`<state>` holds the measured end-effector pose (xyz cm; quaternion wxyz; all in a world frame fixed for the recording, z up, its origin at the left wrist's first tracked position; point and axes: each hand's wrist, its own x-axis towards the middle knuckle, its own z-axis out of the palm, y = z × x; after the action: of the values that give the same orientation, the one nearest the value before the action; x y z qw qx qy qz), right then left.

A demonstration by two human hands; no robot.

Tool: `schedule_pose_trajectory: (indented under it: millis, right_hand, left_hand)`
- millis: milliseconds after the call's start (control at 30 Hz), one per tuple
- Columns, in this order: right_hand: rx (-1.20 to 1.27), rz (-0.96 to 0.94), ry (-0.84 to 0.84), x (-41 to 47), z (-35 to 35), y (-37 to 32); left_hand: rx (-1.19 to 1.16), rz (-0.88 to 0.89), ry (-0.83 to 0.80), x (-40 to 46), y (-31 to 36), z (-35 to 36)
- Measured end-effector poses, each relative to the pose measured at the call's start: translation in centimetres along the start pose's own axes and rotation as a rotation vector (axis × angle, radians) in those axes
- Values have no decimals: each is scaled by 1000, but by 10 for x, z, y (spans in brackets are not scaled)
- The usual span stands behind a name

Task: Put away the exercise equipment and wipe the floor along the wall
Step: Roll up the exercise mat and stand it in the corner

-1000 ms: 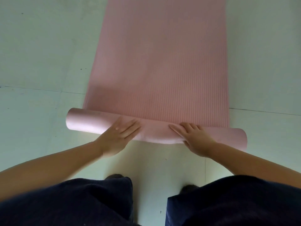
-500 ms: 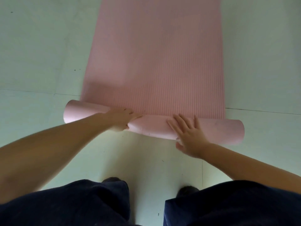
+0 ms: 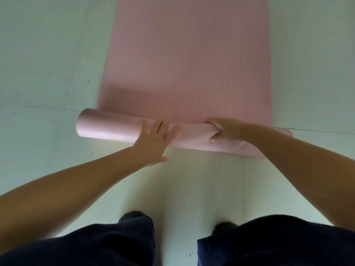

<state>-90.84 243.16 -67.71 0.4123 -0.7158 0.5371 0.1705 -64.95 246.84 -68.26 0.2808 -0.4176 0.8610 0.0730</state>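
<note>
A pink ribbed exercise mat [image 3: 188,60] lies flat on the pale floor and runs away from me. Its near end is wound into a roll [image 3: 107,127] lying crosswise in front of my feet. My left hand [image 3: 153,141] rests flat on top of the roll, fingers spread, left of centre. My right hand [image 3: 224,129] is curled over the roll right of centre, fingers wrapped over the far side and thumb pressing into the near side. My right forearm hides the roll's right end.
The pale green floor [image 3: 48,64] has thin seams running crosswise and lengthwise. My dark trouser legs [image 3: 115,244] and shoe tips [image 3: 134,215] stand just behind the roll. No wall or other equipment shows.
The roll has grown and moved further along the mat. My left hand went from gripping the roll to lying flat on it; my right hand went from flat to gripping.
</note>
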Motion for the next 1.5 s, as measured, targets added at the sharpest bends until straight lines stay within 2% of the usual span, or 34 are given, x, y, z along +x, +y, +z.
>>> schedule_pose_trajectory:
  millis: [67, 100, 167, 233, 367, 533, 700, 900, 1000, 1100, 1233, 1333, 1400, 1500]
  right_hand:
    - [-136, 92, 110, -3, 10, 6]
    - [-192, 126, 222, -7, 18, 8]
    - [-298, 63, 529, -18, 39, 6]
    - [-405, -56, 698, -26, 63, -2]
    - [-588, -85, 504, -26, 87, -6]
    - [-613, -4, 356, -2, 53, 0]
    - [-584, -19, 309, 14, 26, -4]
    - [-509, -72, 346, 11, 9, -13]
    - [-298, -86, 212, 2, 0, -21]
    - [-107, -81, 21, -14, 6, -31]
    - [37, -7, -223, -30, 27, -40]
    - [129, 44, -334, -32, 36, -41]
    - [159, 74, -366, -32, 42, -40]
    - [172, 117, -279, -28, 45, -35]
  left_hand:
    - [24, 20, 26, 13, -8, -1]
    - [11, 30, 31, 21, -12, -3]
    - [-78, 47, -18, 37, -23, -11]
    - [-204, 65, -113, 51, -35, -21]
    - [-332, 64, -205, 70, -48, -32]
    - [-351, 44, -40, 65, -53, -32]
    - [-68, 6, -49, 54, -41, -30]
    - [78, -109, -7, 50, -30, -30]
    - [-5, -120, -111, 43, -25, -35]
    - [-166, -8, -314, 27, -20, -40]
    - [-344, 122, -571, 4, -10, -32]
    - [-448, 120, -663, -9, -7, -19]
    - [-434, 124, -597, -21, 2, -17]
    - [-222, 181, -218, -46, 33, -11]
